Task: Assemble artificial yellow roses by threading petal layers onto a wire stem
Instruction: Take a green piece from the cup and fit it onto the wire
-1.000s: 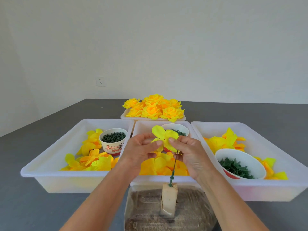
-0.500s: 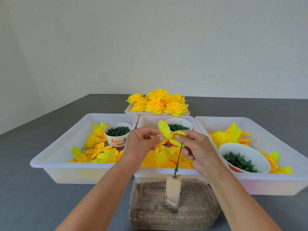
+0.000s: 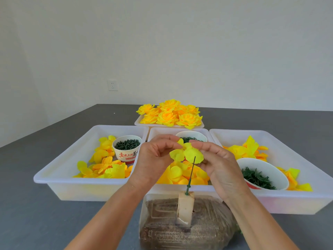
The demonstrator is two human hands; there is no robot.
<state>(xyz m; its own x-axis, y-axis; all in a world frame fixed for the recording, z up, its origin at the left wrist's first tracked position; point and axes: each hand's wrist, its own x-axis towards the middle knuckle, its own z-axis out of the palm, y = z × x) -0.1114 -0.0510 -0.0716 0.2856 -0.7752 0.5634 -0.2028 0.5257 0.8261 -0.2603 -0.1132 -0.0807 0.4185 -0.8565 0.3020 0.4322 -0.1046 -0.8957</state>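
Right, I've got a yellow petal layer [image 3: 186, 153] pinched between both hands, held up over the middle tray [image 3: 162, 131]. My left hand [image 3: 153, 159] grips its left edge with thumb and fingertips; my right hand [image 3: 218, 163] grips the right side, fingers curled round the fabric. The layer hangs just above the tip of the green wire stem [image 3: 191, 173], and from this angle the tip overlaps the petal's lower edge, so I can't tell whether it's through the centre hole or only in front of it.

The stem stands tilted slightly, planted in a pale block [image 3: 186, 207] that sits on a wrapped brown bundle [image 3: 185, 230] on the counter [image 3: 36, 213], close to me. Nothing looks threaded onto it lower down, so I'd judge this is an early layer of a new rose.

So the step is lining up the hole with the wire. Next, as I read it, I need to centre that hole over the tip and slide the layer straight down the wire, keeping both pinches light so the fabric doesn't crumple or bend the stem.

Finished roses [image 3: 170, 115] wait in the far tray, loose petals [image 3: 106, 166] lie in the left tray.
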